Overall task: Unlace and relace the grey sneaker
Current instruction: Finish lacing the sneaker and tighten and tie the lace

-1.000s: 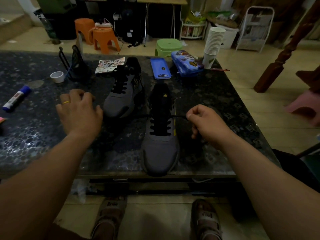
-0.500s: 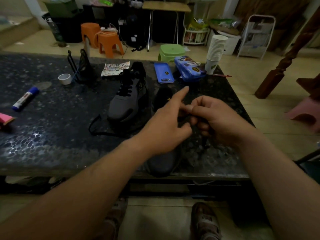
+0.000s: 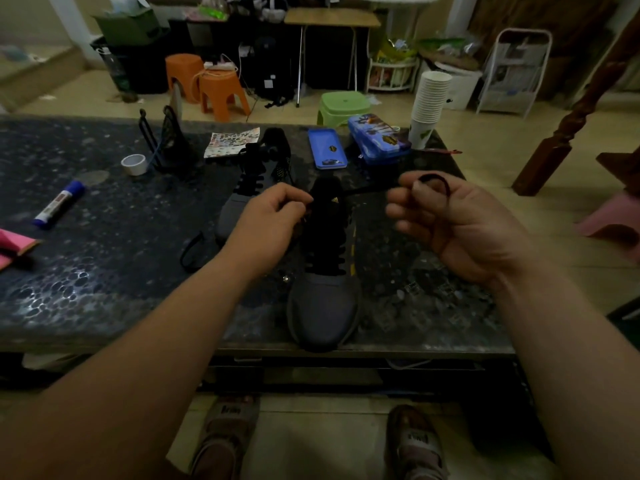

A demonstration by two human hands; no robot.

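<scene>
A grey sneaker (image 3: 322, 306) with black laces stands toe toward me at the front edge of the dark table (image 3: 86, 271). My right hand (image 3: 460, 226) is raised to its right, palm up, and a loop of the black lace (image 3: 434, 180) is held round its curled fingers; the lace runs taut from there to the shoe's top. My left hand (image 3: 266, 223) pinches at the lace by the tongue on the sneaker's left side. A loose lace end (image 3: 190, 251) lies on the table to the left. A second grey sneaker (image 3: 249, 192) sits behind, laced.
On the table: a glue stick (image 3: 59, 204), tape roll (image 3: 134, 164), black wire holder (image 3: 166, 143), sticker sheet (image 3: 232, 142), blue pencil tins (image 3: 327, 148), a stack of paper cups (image 3: 429, 105), pink paper (image 3: 10, 245). Stools stand beyond. My sandalled feet are below the table edge.
My hands, together over the sneaker half a second ago, have parted. The right hand drew the lace up and to the right; the left dropped to the tongue.
</scene>
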